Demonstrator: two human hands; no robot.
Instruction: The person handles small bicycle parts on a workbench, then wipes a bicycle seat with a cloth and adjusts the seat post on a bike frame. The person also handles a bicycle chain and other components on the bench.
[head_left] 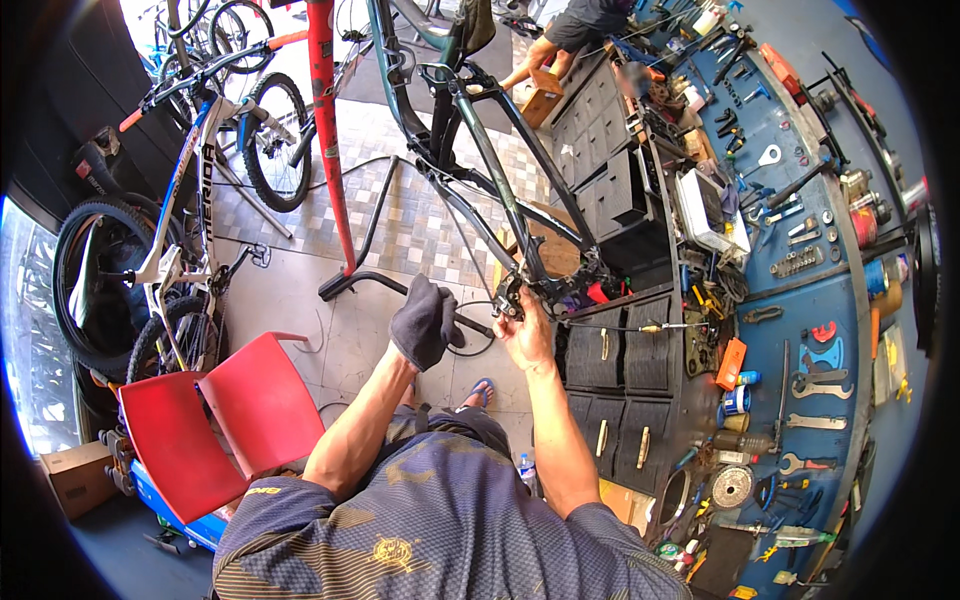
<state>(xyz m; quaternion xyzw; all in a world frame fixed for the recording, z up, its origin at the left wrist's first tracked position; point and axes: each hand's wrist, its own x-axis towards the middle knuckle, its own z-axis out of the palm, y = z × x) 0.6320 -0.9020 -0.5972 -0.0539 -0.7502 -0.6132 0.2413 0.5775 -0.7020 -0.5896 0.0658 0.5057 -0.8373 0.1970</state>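
A dark green and black bike frame (pixel 510 195) hangs in front of me, its rear end low and toward my right hand. At that end, the fingers of my bare right hand (pixel 527 332) close round a small dark metal bike part (pixel 509 294) with a thin black cable looping from it. My left hand (pixel 425 322), in a dark grey glove, is closed like a fist just left of this part. What it holds, if anything, is hidden. A red stand post (pixel 328 140) rises behind the left hand from a black tubular base (pixel 368 284).
Red chairs (pixel 265 400) stand at my left, near a white mountain bike (pixel 190 215). At right are black drawers (pixel 645 345) and a blue bench (pixel 780 340) crowded with wrenches and other tools. Another person's leg (pixel 530 65) shows at the back.
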